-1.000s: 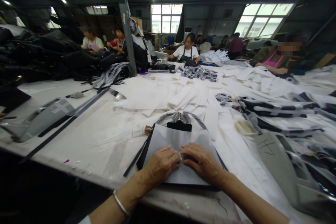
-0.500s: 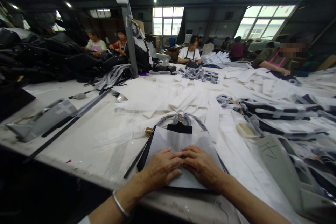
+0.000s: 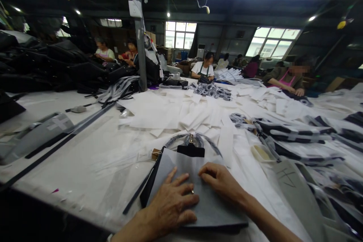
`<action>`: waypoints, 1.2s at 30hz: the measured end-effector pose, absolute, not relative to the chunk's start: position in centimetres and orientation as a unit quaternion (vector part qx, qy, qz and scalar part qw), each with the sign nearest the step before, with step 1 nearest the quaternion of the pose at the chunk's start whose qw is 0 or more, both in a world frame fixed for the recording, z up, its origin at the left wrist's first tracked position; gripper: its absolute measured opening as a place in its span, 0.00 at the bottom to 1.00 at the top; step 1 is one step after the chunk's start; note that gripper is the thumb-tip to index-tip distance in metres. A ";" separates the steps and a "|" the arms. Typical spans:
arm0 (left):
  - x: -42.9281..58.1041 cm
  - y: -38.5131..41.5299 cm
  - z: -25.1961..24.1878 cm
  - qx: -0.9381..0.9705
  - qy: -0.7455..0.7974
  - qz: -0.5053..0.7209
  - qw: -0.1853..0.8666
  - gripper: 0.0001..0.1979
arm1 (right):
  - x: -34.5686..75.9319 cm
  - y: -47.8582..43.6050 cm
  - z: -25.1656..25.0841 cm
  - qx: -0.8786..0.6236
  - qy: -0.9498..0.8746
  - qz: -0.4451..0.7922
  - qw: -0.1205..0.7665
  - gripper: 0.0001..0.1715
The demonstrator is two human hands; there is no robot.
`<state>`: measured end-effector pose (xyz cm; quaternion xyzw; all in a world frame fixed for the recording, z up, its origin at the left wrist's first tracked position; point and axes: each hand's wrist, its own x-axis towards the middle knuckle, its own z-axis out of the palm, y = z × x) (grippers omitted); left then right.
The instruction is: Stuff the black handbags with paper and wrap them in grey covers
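Note:
A black flat bag wrapped in thin grey-white tissue paper [image 3: 187, 164] lies at the near edge of the white table [image 3: 85, 159]. My left hand [image 3: 171, 204] rests flat on the paper with its fingers spread, a ring on one finger. My right hand [image 3: 219, 181] lies beside it on the paper, fingers curled down against the sheet. The bag's black tab with a metal clasp [image 3: 191, 144] and a looped strap [image 3: 195, 138] stick out at the far end. A small brown tag [image 3: 155, 154] lies at the bag's left corner.
White paper sheets [image 3: 181, 111] cover the middle of the table. Wrapped black bags [image 3: 295, 130] lie at the right, a plastic-sleeved piece [image 3: 36, 132] at the left, black bags [image 3: 56, 68] piled behind. Several other people sit at the far side.
The view has tilted up and the bag sits lower in the picture. My left hand has spread flat and slid nearer; my right hand has moved slightly right.

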<state>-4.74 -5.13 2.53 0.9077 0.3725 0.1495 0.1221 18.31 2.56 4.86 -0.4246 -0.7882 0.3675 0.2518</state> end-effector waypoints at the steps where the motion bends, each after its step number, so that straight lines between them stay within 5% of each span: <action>1: -4.8 -5.1 2.5 0.906 0.376 0.149 0.128 0.18 | 17.8 2.9 5.6 -0.420 -0.802 0.353 0.236 0.10; 10: -5.2 -5.1 2.8 0.843 0.419 0.217 0.256 0.15 | 14.0 2.4 2.5 -0.360 -0.908 0.182 0.118 0.24; 14: -5.0 -4.9 1.0 0.775 0.503 0.305 0.232 0.17 | 14.6 2.2 0.7 -0.355 -0.903 0.184 0.156 0.22; 22: -3.7 -3.7 -2.2 0.784 0.582 0.215 0.001 0.41 | 15.2 2.7 -0.1 -0.415 -0.847 0.193 0.269 0.18; 28: -3.2 -3.4 -0.9 0.730 0.651 0.204 -0.023 0.26 | 15.6 4.2 -2.3 -0.481 -0.766 0.157 0.396 0.19; 32: -2.9 -3.4 -0.2 0.731 0.651 0.201 -0.028 0.25 | 15.8 5.2 -2.8 -0.497 -0.687 0.158 0.506 0.29; 36: -2.8 -3.4 -0.1 0.734 0.648 0.203 -0.025 0.27 | 16.2 5.7 -2.7 -0.470 -0.701 0.240 0.480 0.40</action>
